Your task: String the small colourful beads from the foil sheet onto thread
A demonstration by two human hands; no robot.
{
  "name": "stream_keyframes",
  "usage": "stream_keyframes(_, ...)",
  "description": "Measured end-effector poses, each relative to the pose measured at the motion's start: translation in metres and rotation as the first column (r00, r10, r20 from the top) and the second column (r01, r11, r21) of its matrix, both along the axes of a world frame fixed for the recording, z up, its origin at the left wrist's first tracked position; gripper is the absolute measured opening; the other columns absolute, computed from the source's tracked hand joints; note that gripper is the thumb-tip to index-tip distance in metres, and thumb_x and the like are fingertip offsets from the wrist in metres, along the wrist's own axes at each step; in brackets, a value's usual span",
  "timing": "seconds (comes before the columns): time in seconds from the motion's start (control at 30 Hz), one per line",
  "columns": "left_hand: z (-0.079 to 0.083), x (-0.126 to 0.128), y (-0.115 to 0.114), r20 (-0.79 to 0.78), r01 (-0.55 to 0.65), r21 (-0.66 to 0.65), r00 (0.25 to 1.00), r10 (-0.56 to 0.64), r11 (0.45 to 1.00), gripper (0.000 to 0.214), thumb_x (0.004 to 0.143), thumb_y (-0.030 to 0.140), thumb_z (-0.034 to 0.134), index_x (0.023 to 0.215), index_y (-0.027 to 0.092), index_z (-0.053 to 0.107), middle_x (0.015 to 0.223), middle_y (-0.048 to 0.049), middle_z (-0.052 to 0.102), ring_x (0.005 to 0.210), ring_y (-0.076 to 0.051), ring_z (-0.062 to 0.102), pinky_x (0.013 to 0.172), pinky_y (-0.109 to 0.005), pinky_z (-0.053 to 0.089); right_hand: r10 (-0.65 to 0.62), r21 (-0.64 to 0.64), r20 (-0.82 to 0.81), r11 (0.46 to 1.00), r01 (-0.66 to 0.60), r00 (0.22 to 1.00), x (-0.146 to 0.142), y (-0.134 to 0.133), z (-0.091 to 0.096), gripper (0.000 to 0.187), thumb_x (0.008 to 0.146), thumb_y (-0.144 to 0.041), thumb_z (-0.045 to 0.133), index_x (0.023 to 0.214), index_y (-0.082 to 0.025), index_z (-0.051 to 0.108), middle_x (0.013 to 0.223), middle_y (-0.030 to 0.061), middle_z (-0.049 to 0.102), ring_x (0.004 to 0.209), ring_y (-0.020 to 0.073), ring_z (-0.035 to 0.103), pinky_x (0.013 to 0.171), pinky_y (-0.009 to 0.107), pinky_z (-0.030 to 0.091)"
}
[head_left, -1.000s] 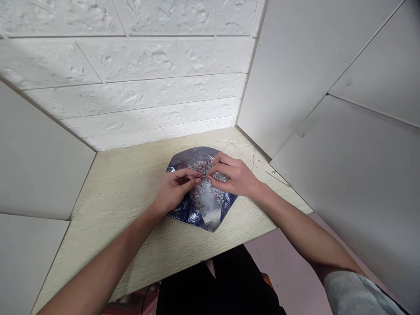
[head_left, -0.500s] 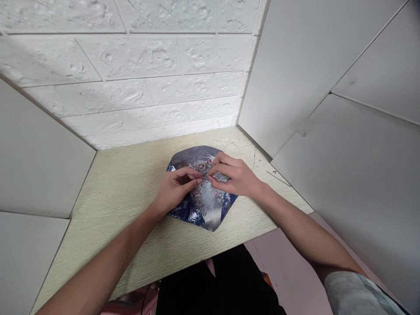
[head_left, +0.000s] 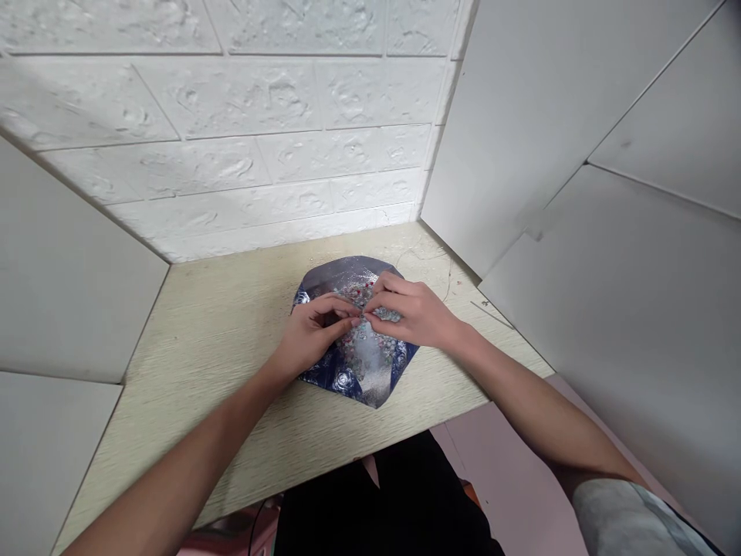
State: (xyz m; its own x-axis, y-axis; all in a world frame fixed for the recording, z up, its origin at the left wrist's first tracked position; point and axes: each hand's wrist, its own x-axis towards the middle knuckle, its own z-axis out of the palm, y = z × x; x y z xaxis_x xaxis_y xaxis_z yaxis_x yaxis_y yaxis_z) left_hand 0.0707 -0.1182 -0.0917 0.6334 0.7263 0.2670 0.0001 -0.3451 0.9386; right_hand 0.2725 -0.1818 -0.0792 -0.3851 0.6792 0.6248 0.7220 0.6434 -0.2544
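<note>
A blue and silver foil-like sheet (head_left: pixel 379 386) lies spread on the table. Scattered over its middle are many small clear and pale beads (head_left: pixel 370 355), with a few red ones near the top. Above the beads, my left hand (head_left: pixel 316 328) comes in from the left, thumb and index finger pinched together. Facing it from the right, my right hand (head_left: pixel 408 309) is pinched too, its fingertips almost touching the left ones. Whatever sits between the fingertips is too small to make out.
The pale wood-grain table (head_left: pixel 220 347) meets a white brick-patterned wall (head_left: pixel 260 131) behind. White panels (head_left: pixel 521 154) close in both sides. At the table's right, a thin thread (head_left: pixel 449 278) and a thin stick (head_left: pixel 491 314) lie near the panel.
My right fingertips have shifted slightly left, closing the small gap to my left fingertips. The sheet and beads stay in place.
</note>
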Motion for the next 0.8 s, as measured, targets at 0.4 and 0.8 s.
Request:
stream_keyframes(0.4,-0.0012,0.0004,-0.0007,0.011,-0.005,-0.162,1.0,0.007,0.987,0.031,0.07,0.024,0.078,0.098,0.018,0.067,0.065,0.0039,0.06,0.063,-0.01,0.055,0.063,-0.022,0.045,0.048,-0.125,0.015,0.991,-0.046,0.999,0.0008,-0.0024,0.0031,0.02,0.092,-0.032,0.052,0.103,-0.021,0.064,0.098,0.0043,0.06,0.081,0.0124,0.058,0.06,0.024,0.047)
stream_keyframes(0.8,0.0007,-0.0029,-0.0009,-0.089,0.035,-0.084,0.995,-0.042,0.996,0.019,0.084,0.034,0.065,0.082,0.016,0.062,0.069,0.0,0.061,0.065,-0.012,0.056,0.061,-0.024,0.044,0.013,-0.117,0.059,0.993,-0.006,0.998,0.0038,0.0004,0.0036,0.018,0.093,-0.031,0.049,0.096,-0.019,0.062,0.093,0.0046,0.06,0.084,0.0149,0.057,0.068,0.028,0.049)
